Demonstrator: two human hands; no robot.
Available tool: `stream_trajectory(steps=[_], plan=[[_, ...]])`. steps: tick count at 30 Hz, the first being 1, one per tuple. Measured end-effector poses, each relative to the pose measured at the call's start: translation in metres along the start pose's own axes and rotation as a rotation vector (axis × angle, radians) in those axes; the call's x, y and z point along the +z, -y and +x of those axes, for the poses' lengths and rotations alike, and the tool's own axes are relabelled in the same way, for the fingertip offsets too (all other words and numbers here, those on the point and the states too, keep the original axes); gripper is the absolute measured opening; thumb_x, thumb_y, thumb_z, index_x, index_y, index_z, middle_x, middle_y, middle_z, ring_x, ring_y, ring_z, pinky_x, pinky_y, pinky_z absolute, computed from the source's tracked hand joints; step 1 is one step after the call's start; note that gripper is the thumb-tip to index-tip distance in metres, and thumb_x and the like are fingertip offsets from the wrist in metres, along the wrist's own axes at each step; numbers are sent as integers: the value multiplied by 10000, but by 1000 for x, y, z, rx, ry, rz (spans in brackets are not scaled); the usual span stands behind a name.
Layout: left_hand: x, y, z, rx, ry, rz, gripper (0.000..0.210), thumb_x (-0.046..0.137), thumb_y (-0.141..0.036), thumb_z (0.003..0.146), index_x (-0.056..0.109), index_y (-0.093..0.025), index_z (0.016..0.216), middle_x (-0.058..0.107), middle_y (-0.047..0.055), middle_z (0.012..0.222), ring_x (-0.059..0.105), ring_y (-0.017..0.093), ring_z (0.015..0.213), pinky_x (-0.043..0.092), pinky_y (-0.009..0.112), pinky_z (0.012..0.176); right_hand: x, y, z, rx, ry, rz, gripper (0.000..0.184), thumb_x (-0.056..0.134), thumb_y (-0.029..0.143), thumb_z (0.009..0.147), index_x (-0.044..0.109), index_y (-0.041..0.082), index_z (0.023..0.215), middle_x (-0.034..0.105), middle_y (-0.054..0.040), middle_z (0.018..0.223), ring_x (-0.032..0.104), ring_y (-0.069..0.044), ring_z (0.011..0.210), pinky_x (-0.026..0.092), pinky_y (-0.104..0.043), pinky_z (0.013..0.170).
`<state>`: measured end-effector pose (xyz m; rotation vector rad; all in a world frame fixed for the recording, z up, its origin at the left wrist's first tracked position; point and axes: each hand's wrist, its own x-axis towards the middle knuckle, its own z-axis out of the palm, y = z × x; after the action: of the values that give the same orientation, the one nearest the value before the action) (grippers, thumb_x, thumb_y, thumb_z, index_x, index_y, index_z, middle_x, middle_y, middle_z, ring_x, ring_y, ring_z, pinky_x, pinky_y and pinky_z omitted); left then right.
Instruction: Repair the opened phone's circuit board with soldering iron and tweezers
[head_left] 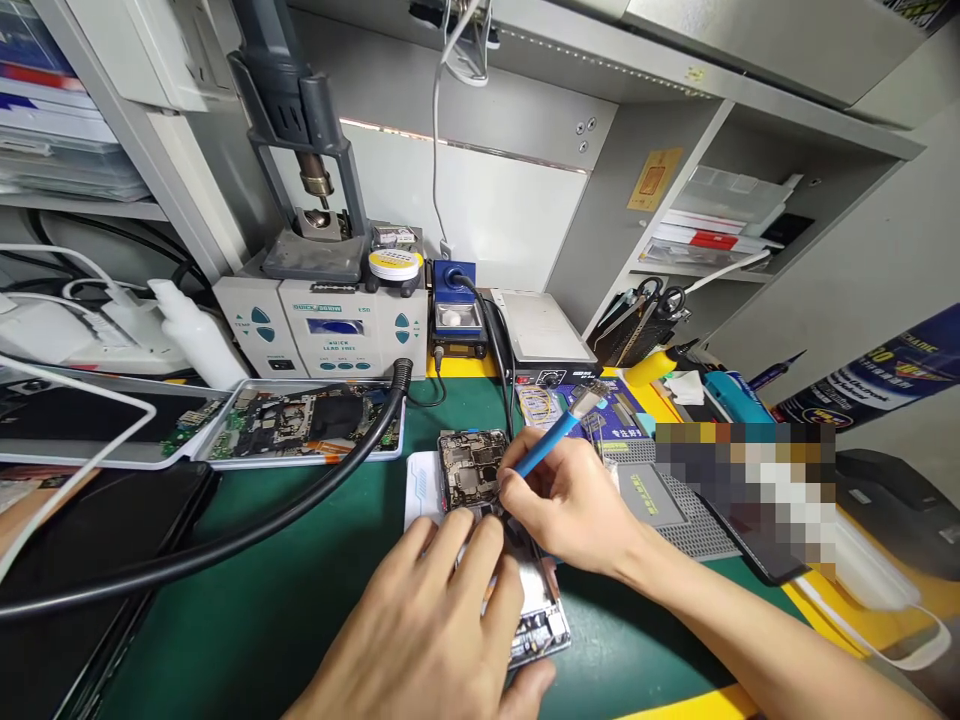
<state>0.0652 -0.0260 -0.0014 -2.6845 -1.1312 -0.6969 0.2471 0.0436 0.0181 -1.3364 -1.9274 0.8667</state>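
An opened smartphone (pixel 472 468) lies on the green mat, its circuit board bare at the far end and its lower frame showing near me. My left hand (pixel 427 610) spans the phone, fingertips on its middle and left side, thumb by the near edge; it steadies the phone and covers part of it. A slim blue-handled tool (pixel 546 446) with a flat pale upper end sits in my right hand (pixel 574 505), pinched like a pen. Its lower tip meets the phone near the board's right edge, hidden behind my fingers. Beneath the phone is a white pad (pixel 420 485).
A rework station (pixel 322 330) stands at the back, its black hose (pixel 300 510) crossing the mat on the left. Beyond lie an opened tablet (pixel 300 420) and a white bottle (pixel 195 335). To the right are a perforated grey mat (pixel 697 530) and a dark phone (pixel 765 545).
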Motion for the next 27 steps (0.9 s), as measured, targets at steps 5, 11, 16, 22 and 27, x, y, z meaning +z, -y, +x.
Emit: stream_trajectory(steps=[5, 11, 16, 22, 27], plan=[[2, 5, 2, 9, 20, -47, 385, 666, -547, 889, 705, -207, 1065, 697, 115, 1168, 632, 296, 1055, 553, 452, 916, 0, 1, 1, 20, -42, 16, 61, 551, 181, 779, 592, 178, 734, 544, 39, 600, 454, -96, 534, 340, -215, 483], [0, 7, -2, 22, 8, -41, 386, 618, -529, 922, 702, -197, 1099, 698, 122, 1174, 636, 301, 1057, 553, 459, 905, 0, 3, 3, 4, -40, -19, 83, 539, 170, 778, 590, 179, 713, 542, 44, 586, 450, -93, 511, 322, -216, 466], [-7, 2, 1, -1, -5, -25, 364, 566, -487, 966, 702, -183, 1113, 692, 131, 1199, 625, 304, 1101, 535, 460, 951, 1, 1, 3, -30, -53, 10, 75, 543, 167, 782, 591, 178, 725, 561, 39, 604, 471, -93, 527, 338, -212, 481], [1, 4, 5, 9, -49, -27, 362, 530, -482, 990, 706, -185, 1100, 698, 126, 1188, 627, 297, 1098, 530, 449, 946, 3, -1, 3, -9, -118, -6, 98, 533, 162, 772, 574, 178, 684, 561, 37, 593, 468, -90, 526, 345, -217, 488], [1, 1, 3, 1, -93, -39, 339, 597, -471, 957, 710, -173, 1076, 705, 121, 1190, 633, 302, 1120, 519, 457, 983, 3, -2, 2, -36, -67, 56, 80, 550, 161, 797, 586, 178, 728, 531, 60, 570, 447, -76, 488, 336, -199, 443]])
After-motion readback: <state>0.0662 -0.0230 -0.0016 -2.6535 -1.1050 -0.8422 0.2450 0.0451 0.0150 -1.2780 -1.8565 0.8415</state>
